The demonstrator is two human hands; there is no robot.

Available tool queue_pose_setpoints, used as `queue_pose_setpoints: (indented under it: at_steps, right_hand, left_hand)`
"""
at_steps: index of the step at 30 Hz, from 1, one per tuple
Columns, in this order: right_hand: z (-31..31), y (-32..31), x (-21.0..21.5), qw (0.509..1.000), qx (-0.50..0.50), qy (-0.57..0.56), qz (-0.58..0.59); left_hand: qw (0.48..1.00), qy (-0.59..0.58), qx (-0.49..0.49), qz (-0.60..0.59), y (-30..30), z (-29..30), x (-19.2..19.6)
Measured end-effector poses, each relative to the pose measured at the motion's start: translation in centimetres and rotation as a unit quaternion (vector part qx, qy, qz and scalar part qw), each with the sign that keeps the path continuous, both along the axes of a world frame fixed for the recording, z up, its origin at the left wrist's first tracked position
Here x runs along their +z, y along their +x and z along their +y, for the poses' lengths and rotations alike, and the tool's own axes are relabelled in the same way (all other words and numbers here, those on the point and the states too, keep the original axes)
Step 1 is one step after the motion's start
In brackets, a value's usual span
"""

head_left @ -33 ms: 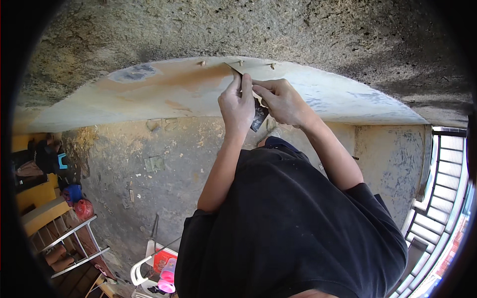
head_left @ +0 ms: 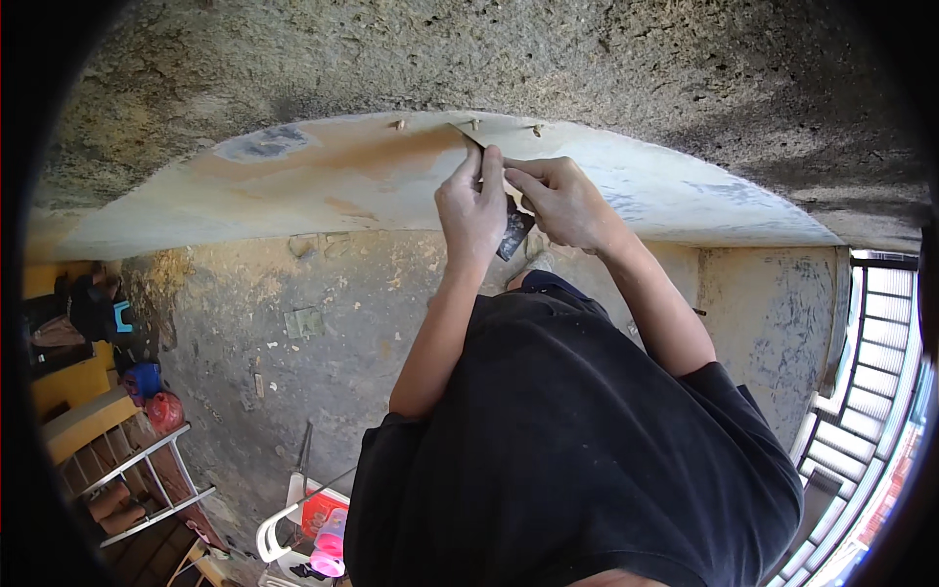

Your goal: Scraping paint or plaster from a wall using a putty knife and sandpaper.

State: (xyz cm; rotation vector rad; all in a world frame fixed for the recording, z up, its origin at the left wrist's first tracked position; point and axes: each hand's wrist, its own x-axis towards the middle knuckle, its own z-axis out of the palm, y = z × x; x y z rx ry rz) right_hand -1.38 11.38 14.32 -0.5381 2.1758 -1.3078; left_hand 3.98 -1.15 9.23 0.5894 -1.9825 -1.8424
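Both my hands are raised in front of a pale, patchy plastered wall [head_left: 362,181] and close together. My left hand [head_left: 471,213] is closed, thumb and fingers pinching a thin dark sheet [head_left: 515,231] with whitish smears. Its pointed upper corner sticks out beyond the fingertips toward the wall; whether it touches cannot be made out. My right hand [head_left: 567,203] is also closed, its fingertips pinching the sheet's right side. The lower part hangs between my wrists. What material the sheet is does not show clearly. Small pale plugs [head_left: 475,124] protrude from the wall just above my fingers.
A rough, dark-stained concrete surface [head_left: 469,59] spans the top. Below lies a worn grey floor [head_left: 293,362]. At lower left are a metal ladder [head_left: 147,455], a red bag [head_left: 165,412] and a white chair [head_left: 279,528] with pink containers [head_left: 331,543]. A barred gate [head_left: 871,372] stands right.
Both hands, with the dark sheet between them, have shifted very slightly to the right. The grip looks the same.
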Motion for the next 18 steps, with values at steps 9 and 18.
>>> queue_pose_setpoints:
  at_steps: [9, 18]
  right_hand:
    - [-1.3, -0.3, -0.2, 0.999, 0.006, 0.052, -0.012]
    - [-0.8, -0.7, -2.6, 0.993, 0.027, 0.038, 0.108]
  left_hand:
    - [0.999, -0.017, 0.03, 0.03, -0.4, -0.6, -1.4]
    - [0.999, -0.03, 0.033, 0.029, -0.6, 0.0, -2.8]
